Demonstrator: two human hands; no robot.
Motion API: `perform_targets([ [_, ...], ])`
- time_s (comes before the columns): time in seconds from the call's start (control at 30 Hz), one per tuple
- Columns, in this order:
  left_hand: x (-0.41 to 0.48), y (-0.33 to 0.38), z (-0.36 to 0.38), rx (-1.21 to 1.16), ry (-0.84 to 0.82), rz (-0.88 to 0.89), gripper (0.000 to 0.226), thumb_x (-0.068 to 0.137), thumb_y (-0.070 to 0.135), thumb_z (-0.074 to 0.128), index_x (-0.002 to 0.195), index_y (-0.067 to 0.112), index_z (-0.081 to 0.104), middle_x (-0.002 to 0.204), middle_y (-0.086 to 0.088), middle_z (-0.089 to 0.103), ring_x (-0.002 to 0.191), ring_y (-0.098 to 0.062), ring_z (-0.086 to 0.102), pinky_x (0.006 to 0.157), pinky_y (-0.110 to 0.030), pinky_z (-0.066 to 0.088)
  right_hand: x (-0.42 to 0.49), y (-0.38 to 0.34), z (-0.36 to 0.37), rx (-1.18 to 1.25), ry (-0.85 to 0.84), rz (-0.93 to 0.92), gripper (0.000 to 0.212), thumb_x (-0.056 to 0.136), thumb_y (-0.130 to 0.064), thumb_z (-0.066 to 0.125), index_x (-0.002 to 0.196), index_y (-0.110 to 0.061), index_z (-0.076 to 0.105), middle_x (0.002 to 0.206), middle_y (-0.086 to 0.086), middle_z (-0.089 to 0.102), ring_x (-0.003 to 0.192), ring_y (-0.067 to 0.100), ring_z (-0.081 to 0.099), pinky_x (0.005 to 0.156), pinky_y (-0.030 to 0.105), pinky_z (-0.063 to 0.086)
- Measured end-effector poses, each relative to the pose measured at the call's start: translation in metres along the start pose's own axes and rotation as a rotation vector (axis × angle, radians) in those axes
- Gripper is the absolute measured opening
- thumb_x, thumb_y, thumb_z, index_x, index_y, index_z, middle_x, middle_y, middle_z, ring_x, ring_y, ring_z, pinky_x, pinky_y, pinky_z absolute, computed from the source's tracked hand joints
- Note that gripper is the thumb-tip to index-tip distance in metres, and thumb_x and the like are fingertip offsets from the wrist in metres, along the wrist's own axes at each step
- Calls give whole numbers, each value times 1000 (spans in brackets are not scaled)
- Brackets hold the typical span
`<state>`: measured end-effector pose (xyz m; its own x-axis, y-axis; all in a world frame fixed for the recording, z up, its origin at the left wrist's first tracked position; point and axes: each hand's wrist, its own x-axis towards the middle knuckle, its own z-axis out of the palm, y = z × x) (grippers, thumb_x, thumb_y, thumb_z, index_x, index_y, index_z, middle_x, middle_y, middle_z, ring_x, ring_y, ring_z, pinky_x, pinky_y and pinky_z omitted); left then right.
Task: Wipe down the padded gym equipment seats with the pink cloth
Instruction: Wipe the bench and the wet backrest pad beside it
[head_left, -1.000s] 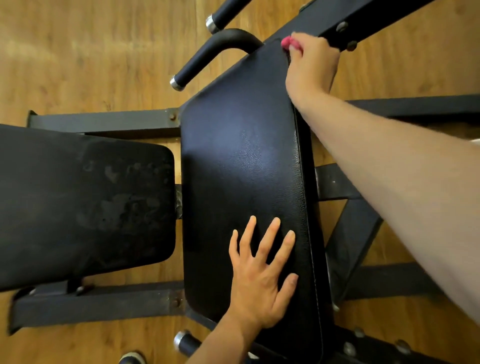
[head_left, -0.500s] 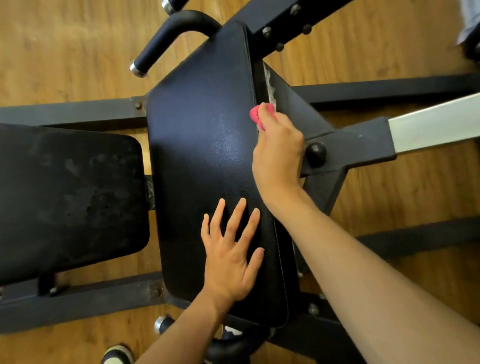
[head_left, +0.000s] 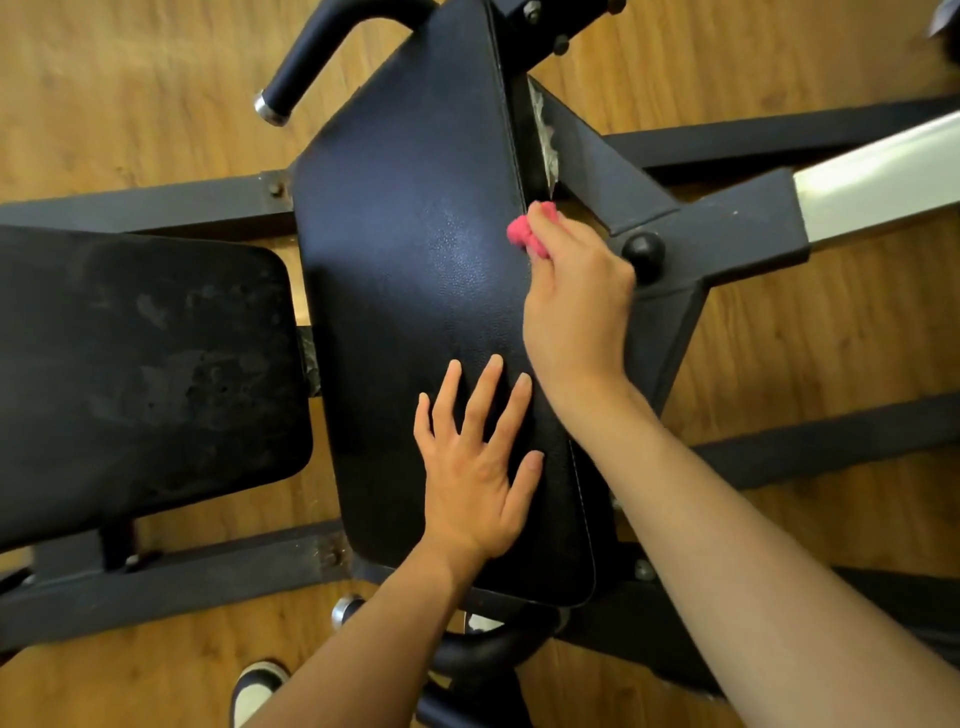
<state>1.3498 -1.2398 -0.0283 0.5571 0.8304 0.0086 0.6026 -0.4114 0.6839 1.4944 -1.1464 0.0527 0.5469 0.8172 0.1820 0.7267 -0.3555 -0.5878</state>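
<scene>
Gripping bunched pink cloth at long pad right edge, right hand; left hand spread flat on pad.

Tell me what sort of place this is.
Most likely a gym: a long black padded bench pad on a dark steel frame, a black curved grip handle with a chrome end cap, and a wood-look plank floor.

Wood-plank floor, warm orange-brown, grain running roughly sideways. Dark steel frame rails lie across it. A pale metal bar enters from the right. Soft sheen on boards.
</scene>
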Motion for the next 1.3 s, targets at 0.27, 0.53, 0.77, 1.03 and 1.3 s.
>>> perform_targets([
  [0.27,1,-1,-1,15,-10,11,63,102,50,37,161,30,28,173,2,16,160,-37,11,120,-72,16,-5,6,-2,39,52,35,25,102,-10,53,120,-8,71,113,3,73,102,12,68,91,12,48],
  [0.53,0,-3,2,22,9,17,62,102,50,37,160,29,32,172,0,19,159,-39,15,119,-72,18,-56,10,-25,0,-6,-10,31,103,-14,49,121,-1,70,113,7,72,113,17,66,101,23,50],
  [0.77,1,-3,2,20,6,16,62,102,50,36,161,29,29,172,0,19,160,-36,13,118,-71,19,32,7,29,55,149,20,22,97,-5,57,107,-7,77,102,7,74,92,18,70,85,22,55],
  [1.03,-1,-6,4,23,21,27,63,103,51,36,161,28,31,172,-2,20,160,-36,14,118,-71,19,-98,9,-48,80,-76,143,37,102,-18,47,133,-8,64,124,5,69,116,14,66,98,29,55],
  [1.3,-1,-6,5,24,21,13,63,103,51,38,161,27,34,172,-3,21,160,-34,13,117,-71,21,-48,8,-11,147,-11,168,33,102,-6,52,133,-4,64,130,10,66,127,19,59,106,30,48],
])
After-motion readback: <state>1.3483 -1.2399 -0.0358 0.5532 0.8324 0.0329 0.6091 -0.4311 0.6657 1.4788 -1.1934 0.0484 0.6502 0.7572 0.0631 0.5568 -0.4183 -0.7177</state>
